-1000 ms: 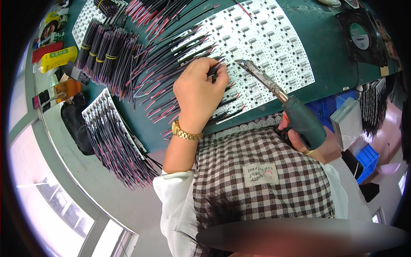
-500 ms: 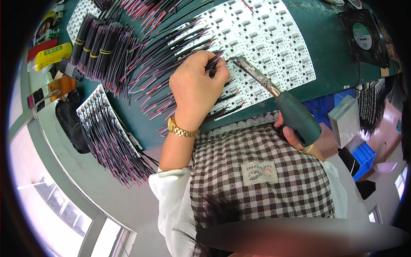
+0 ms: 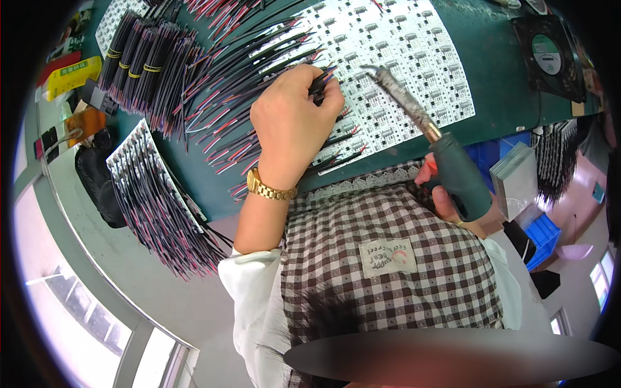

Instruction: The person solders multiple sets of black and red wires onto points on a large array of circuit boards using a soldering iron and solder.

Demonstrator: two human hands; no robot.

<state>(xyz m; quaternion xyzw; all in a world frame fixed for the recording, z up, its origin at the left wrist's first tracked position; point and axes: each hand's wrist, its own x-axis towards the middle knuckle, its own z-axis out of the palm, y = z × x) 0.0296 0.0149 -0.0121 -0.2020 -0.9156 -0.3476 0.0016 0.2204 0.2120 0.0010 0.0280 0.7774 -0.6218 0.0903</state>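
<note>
My left hand (image 3: 291, 119), with a gold watch at the wrist, is closed in a pinch over the sheet of white circuit boards (image 3: 420, 77). Between its thumb and fingers is a black cable (image 3: 321, 83) with coloured wire ends pointing right. My right hand (image 3: 442, 202) grips the dark green handle of a soldering iron (image 3: 460, 174) at the sheet's lower right edge. The iron's bent tip is over the boards, a short gap to the right of the pinched cable. Many black cables (image 3: 226, 97) with red and white ends fan out left of my left hand, some overlapping the sheet.
Banded cable bundles (image 3: 132, 61) lie at the upper left, above a board strip full of wired cables (image 3: 162, 207) at the table's left edge. A black fan (image 3: 548, 58) stands at the far right. Below it are stacked boards (image 3: 514, 178) and a blue crate (image 3: 542, 239).
The soldering iron has moved right and slightly up, its tip now farther from the pinched cable. My left hand keeps its pinch; the whole view has shifted slightly.
</note>
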